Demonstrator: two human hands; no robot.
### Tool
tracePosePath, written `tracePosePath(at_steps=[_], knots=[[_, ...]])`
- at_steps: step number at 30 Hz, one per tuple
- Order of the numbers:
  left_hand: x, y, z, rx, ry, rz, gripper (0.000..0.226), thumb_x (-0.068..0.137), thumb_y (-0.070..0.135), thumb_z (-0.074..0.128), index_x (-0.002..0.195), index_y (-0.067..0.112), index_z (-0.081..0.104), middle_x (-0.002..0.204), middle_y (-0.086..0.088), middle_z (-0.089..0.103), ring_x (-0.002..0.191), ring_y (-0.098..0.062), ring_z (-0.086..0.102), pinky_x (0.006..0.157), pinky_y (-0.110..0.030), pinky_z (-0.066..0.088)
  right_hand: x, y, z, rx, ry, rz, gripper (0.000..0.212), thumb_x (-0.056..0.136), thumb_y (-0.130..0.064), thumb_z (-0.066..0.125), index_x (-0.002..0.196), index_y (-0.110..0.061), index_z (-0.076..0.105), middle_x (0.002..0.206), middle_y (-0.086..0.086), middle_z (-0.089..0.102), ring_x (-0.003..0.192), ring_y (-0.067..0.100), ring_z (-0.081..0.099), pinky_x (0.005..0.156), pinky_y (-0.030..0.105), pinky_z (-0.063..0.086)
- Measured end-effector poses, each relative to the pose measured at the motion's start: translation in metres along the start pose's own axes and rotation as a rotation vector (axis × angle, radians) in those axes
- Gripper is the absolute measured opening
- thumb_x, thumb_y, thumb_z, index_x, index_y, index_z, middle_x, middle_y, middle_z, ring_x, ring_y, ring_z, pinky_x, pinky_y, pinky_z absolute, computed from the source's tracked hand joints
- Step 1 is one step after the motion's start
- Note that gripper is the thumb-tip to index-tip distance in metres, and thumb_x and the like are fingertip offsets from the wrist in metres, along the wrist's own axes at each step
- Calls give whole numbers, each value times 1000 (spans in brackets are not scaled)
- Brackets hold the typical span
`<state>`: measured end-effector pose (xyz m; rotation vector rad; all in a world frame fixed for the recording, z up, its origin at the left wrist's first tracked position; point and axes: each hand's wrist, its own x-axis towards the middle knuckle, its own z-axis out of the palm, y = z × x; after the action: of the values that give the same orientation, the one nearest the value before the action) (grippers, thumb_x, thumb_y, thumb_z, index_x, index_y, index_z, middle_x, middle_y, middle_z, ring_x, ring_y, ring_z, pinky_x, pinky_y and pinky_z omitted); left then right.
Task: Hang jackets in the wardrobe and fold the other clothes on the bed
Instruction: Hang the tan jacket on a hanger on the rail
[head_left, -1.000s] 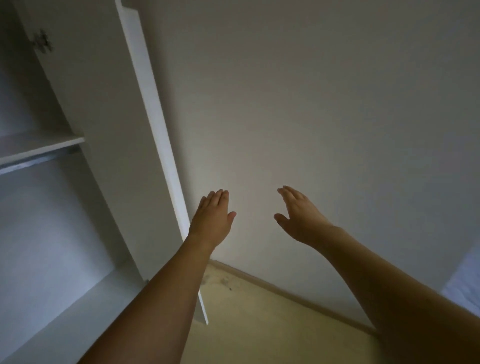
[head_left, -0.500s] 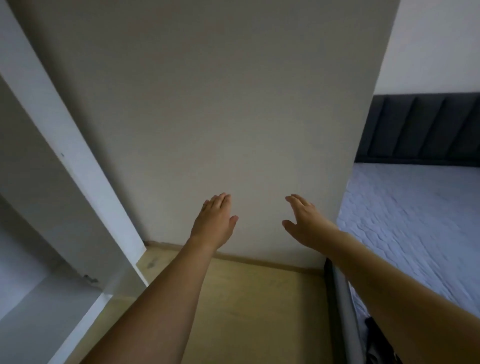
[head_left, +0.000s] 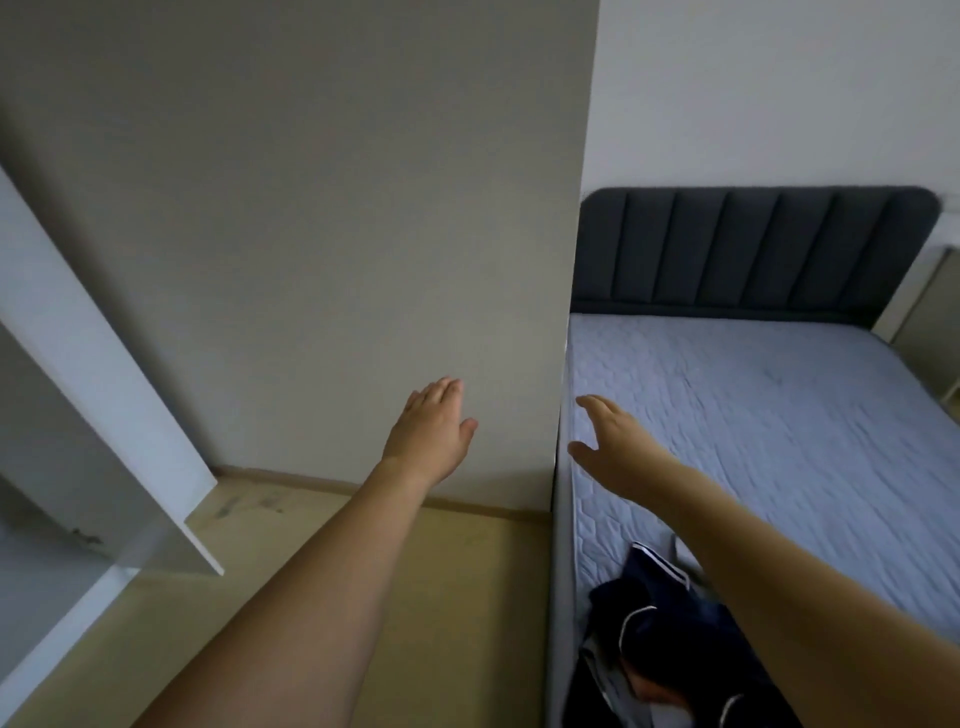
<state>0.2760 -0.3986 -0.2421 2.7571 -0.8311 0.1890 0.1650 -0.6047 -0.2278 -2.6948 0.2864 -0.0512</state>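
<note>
Two bare hands reach forward, each empty. The left hand (head_left: 431, 431) is held palm down in front of the wall (head_left: 311, 234), fingers straight and close together, thumb out to the side, touching nothing. The right hand (head_left: 605, 441) is spread wider, fingers extended and thumb dropped low, hovering above the near edge of the one bed (head_left: 753, 415), gripping nothing. The bed has a pale blue quilted mattress and one dark padded headboard (head_left: 753, 249). One heap of dark navy clothes (head_left: 665, 634) with white piping lies crumpled at the bed's near left corner, under the right forearm; how many garments are in it cannot be told. One white wardrobe (head_left: 62, 597) stands open at the left, its door (head_left: 78, 364) swung out over the yellowish floor (head_left: 415, 597).
</note>
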Motion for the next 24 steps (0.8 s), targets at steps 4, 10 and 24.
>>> tracePosePath(at_steps=[4, 10, 24], knots=[[-18, 69, 32, 17, -59, -1, 58, 102, 35, 41, 150, 7, 25, 157, -8, 26, 143, -23, 24, 118, -33, 17, -30, 70, -13, 8, -80, 35, 66, 98, -29, 52, 152, -12, 20, 159, 6, 21, 144, 24, 23, 116, 35, 22], [-10, 125, 73, 38, -117, 5, 58, 101, 35, 43, 148, 5, 29, 154, -11, 32, 142, -24, 28, 117, -33, 19, -52, 140, -23, 32, -110, 102, 64, 98, -30, 51, 152, -12, 22, 158, 5, 22, 143, 23, 26, 115, 34, 24], [9, 397, 168, -101, -220, -16, 53, 99, 31, 48, 143, 4, 36, 150, -12, 36, 136, -31, 36, 112, -34, 27, -134, 396, -109, 75, -139, 181, 61, 99, -27, 48, 151, -14, 21, 159, 3, 20, 143, 21, 25, 113, 33, 24]])
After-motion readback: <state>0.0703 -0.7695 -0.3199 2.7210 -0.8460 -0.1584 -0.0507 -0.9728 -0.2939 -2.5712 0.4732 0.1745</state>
